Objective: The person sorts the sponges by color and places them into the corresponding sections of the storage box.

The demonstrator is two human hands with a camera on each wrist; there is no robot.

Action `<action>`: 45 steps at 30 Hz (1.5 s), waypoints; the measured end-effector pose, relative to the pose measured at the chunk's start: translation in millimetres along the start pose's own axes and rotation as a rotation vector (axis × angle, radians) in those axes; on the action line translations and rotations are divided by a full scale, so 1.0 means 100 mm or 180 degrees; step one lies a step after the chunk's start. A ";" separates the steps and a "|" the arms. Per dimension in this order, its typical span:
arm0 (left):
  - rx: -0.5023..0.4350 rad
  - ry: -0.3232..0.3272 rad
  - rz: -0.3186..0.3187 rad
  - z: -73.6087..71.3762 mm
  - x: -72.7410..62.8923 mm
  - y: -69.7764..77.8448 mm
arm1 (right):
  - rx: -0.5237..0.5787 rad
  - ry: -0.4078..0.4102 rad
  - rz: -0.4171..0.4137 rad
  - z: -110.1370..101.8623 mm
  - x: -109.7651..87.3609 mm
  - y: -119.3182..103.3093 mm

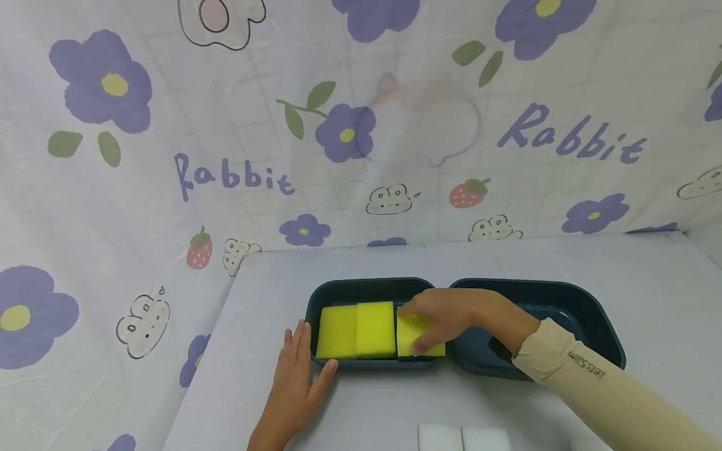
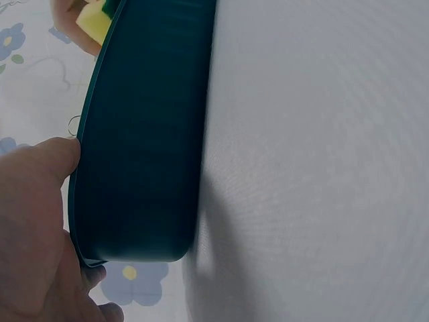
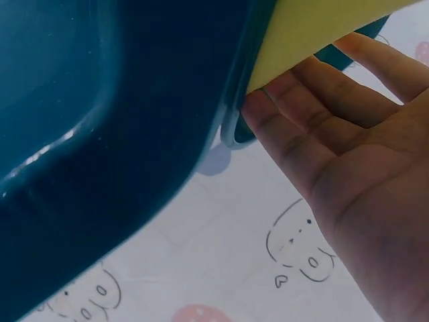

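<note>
My right hand (image 1: 445, 312) holds a yellow sponge (image 1: 413, 331) at the right end of a dark teal tray (image 1: 369, 364). Its thumb lies at the sponge's near edge and the fingers at its far edge; in the right wrist view the fingers touch the yellow sponge (image 3: 301, 33). Two more yellow sponges, a left one (image 1: 336, 332) and a middle one (image 1: 375, 330), stand side by side in that tray. At the tray's left end, my left hand (image 1: 296, 382) rests with fairly straight fingers along the side and the thumb on the near rim (image 2: 84, 121).
A second dark teal tray (image 1: 612, 338) stands just to the right, partly under the right forearm. White blocks (image 1: 440, 438) lie at the bottom edge of the head view. Behind the white table (image 1: 271, 282) hangs a flower-printed curtain (image 1: 225, 125).
</note>
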State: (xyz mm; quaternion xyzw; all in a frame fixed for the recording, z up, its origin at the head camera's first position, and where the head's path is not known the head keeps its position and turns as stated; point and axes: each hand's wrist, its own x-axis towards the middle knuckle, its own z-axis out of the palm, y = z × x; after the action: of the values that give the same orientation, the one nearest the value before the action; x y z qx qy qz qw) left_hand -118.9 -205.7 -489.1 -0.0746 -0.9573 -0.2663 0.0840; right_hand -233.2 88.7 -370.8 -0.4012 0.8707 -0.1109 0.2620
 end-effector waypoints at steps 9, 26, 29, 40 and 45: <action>0.0072 0.0004 0.0018 0.00 0.00 -0.02 | 0.0078 -0.0110 0.0166 0.02 0.12 0.02; 0.0063 -0.0040 -0.0080 0.00 0.00 0.01 | -0.0603 0.0220 0.0299 0.19 0.27 0.04; 0.0072 -0.0040 -0.0087 -0.01 0.00 0.01 | -0.0706 0.0291 0.0318 0.21 0.29 0.03; 0.0042 -0.0033 -0.0081 -0.01 -0.02 0.02 | -0.0888 0.0408 0.0396 0.31 0.31 0.03; 0.0058 -0.0018 -0.0040 -0.01 -0.01 0.01 | -0.0978 0.0386 0.0395 0.33 0.30 0.02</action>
State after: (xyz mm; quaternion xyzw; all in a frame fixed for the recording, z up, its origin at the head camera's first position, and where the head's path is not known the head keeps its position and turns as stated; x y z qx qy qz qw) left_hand -117.2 -205.2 -487.9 -0.0685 -0.9604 -0.2579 0.0804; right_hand -232.5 68.3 -410.1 -0.3747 0.9146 0.0158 0.1510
